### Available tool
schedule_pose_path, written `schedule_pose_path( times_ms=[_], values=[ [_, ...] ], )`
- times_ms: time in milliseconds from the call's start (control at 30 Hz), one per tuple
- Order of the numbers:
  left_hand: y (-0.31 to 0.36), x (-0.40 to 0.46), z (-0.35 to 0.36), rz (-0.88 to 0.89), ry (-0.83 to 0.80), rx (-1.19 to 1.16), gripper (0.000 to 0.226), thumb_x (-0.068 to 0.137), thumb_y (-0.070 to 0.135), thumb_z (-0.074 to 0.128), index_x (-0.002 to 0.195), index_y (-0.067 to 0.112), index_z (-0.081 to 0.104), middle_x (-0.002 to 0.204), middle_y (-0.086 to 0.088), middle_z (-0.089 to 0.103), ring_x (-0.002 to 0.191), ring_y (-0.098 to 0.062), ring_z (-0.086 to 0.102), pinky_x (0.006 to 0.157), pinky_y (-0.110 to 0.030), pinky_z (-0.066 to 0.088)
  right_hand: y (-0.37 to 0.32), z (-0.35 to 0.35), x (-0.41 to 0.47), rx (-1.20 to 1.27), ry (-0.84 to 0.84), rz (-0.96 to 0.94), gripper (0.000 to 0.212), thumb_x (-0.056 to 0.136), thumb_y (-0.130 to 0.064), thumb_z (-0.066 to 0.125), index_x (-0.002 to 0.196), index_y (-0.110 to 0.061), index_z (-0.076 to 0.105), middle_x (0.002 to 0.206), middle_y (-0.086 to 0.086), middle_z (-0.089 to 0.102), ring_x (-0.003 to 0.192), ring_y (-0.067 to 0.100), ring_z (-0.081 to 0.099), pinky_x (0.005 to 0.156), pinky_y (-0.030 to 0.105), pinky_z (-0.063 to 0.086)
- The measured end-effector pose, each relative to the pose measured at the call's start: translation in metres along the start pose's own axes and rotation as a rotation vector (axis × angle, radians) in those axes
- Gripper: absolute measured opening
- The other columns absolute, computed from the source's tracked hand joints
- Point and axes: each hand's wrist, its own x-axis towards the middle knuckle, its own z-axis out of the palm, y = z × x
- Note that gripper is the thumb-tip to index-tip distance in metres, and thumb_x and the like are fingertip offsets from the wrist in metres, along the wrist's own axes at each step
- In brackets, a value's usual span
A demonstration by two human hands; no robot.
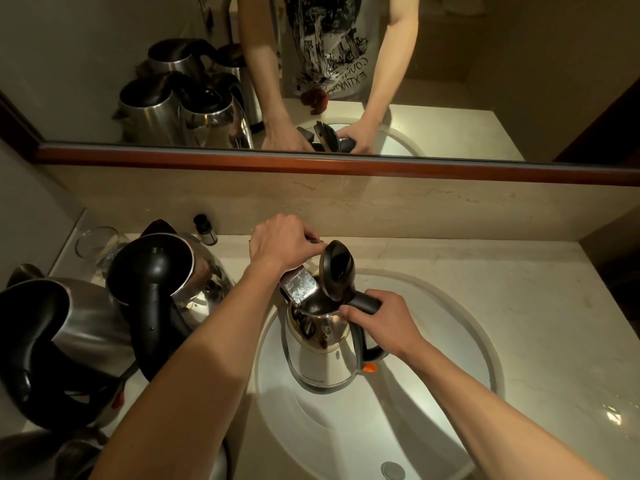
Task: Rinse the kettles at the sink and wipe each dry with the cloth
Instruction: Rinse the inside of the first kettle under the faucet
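A steel kettle [322,351] with a black handle and an orange switch stands upright in the white sink [460,341], its black lid [337,268] flipped open. My right hand [379,320] grips the top of the kettle's handle. My left hand [280,242] is closed on the tap lever behind the kettle, above the chrome spout [299,284] that hangs over the kettle's mouth. No cloth is in view.
Two more steel kettles [162,271] [59,337] with black handles crowd the counter on the left, another partly cut off at the bottom. A glass [95,242] and a small bottle [205,229] stand behind them. A mirror [485,81] runs along the back wall. The sink drain [393,471] is near the bottom.
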Motion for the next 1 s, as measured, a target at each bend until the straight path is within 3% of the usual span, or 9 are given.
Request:
schedule_pose_path(
  times_ms=[600,1000],
  values=[
    [-0.0015,0.0000,0.0010,0.016,-0.001,-0.005,0.027,0.087,0.060,0.064,0.098,0.041,0.079,0.091,0.010,0.074,0.090,-0.020,0.065,0.069,-0.030,0.040,0.0023,0.0016,-0.0002,-0.009,-0.001,-0.010,0.034,0.077,-0.038,0.088,0.066,-0.015,0.065,0.052,-0.014,0.055,0.052,0.001,0.052,0.054,0.013,0.039],
    [-0.0030,0.0018,0.0031,-0.011,-0.020,-0.012,0.029,0.084,0.063,0.064,0.095,0.041,0.079,0.089,0.012,0.075,0.090,-0.020,0.066,0.075,-0.033,0.050,0.0026,0.0004,0.0009,0.001,0.002,-0.002,0.035,0.078,-0.038,0.087,0.065,-0.015,0.064,0.052,-0.012,0.055,0.052,0.000,0.051,0.053,0.013,0.039]
  ],
)
